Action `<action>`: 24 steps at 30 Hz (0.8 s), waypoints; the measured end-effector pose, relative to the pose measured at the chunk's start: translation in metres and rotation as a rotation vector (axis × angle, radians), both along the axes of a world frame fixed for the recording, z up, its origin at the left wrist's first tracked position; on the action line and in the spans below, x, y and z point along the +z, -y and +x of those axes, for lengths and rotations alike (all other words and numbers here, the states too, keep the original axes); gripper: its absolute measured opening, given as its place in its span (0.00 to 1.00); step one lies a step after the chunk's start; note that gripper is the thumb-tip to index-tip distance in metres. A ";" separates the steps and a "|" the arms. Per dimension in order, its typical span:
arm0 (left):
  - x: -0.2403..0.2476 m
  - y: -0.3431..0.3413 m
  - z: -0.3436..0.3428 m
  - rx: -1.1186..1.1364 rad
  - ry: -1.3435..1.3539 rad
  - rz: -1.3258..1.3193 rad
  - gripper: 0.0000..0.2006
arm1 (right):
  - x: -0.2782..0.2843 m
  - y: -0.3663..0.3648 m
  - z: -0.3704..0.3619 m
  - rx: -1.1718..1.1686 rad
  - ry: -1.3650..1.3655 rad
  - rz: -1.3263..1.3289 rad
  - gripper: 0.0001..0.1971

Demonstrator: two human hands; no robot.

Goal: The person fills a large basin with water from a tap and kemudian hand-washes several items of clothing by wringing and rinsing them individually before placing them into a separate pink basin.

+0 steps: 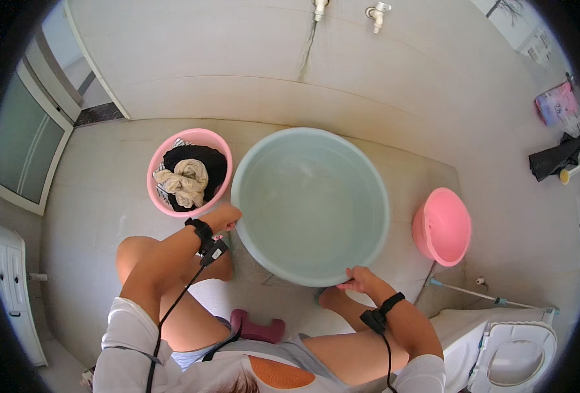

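A large round pale blue-green tub (375, 177) with water in it stands on the floor in front of me. My left hand (224, 216) is closed on the tub's left rim, its fingers partly hidden. My right hand (362, 280) grips the near right edge of the same tub, fingers curled under the rim. To the left of the tub, close to my left hand, sits a pink basin (154, 167). Inside it lie a crumpled beige cloth (185, 182) and black clothes (205, 157), with some striped fabric at the side.
A smaller pink basin (452, 226) is tilted against the right wall. Below it are a thin pole (470, 290) and a white toilet (516, 357). A dark red stool (257, 327) is under me. Two taps (378, 16) stick out from the far wall. At left are a glass door (25, 141) and a white cabinet (15, 295).
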State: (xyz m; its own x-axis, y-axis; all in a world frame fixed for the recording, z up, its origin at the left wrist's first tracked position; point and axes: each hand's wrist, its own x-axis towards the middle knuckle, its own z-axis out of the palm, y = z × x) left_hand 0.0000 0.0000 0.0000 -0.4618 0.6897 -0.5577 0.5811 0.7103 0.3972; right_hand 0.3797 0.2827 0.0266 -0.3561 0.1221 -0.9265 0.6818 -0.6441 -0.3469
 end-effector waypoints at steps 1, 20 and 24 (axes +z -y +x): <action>0.028 -0.021 0.009 0.305 0.261 0.035 0.13 | -0.001 -0.009 0.010 -0.044 0.021 -0.024 0.23; 0.207 -0.179 0.082 0.438 0.942 0.746 0.04 | 0.014 -0.127 0.012 -0.183 0.276 0.465 0.11; 0.225 -0.216 0.112 0.383 1.136 0.869 0.03 | -0.001 -0.148 0.054 -0.258 0.259 0.474 0.07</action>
